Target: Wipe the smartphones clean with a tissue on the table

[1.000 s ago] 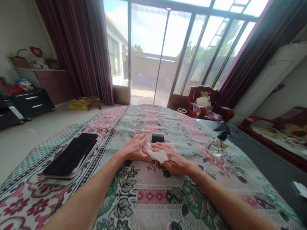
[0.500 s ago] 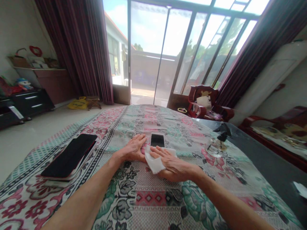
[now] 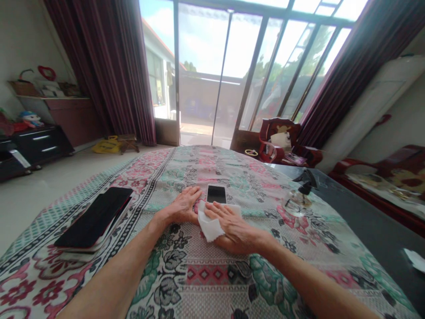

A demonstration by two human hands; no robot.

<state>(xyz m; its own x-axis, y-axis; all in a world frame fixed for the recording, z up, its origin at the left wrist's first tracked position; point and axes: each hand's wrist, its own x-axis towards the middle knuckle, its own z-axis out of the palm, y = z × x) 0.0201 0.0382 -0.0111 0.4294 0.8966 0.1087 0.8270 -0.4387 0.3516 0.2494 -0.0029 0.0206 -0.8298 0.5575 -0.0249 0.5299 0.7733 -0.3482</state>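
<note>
A white-framed phone with a dark screen (image 3: pixel 216 194) lies on the flowered tablecloth (image 3: pixel 212 166), its near part hidden under my right hand and a tissue. My right hand (image 3: pixel 234 228) presses a crumpled white tissue (image 3: pixel 211 227) down over that near part, fingers together and pointing forward and left. Just left of the phone, my left hand (image 3: pixel 185 205) rests on the cloth with its fingers stretched out and its thumb reaching toward the tissue. Whether that thumb touches the phone's edge is hidden.
At the left lies a stack of dark-topped flat devices (image 3: pixel 94 217). To the right stands a clear spray bottle (image 3: pixel 299 201) with a black trigger head. A dark tabletop edge (image 3: pixel 361 212) shows beyond the cloth, with a white paper (image 3: pixel 414 259) on it. A carved wooden chair (image 3: pixel 282 141) stands behind.
The whole view has shifted slightly, so things sit a little further left. Both hands keep almost the same place at the phone, the tissue still under my right hand.
</note>
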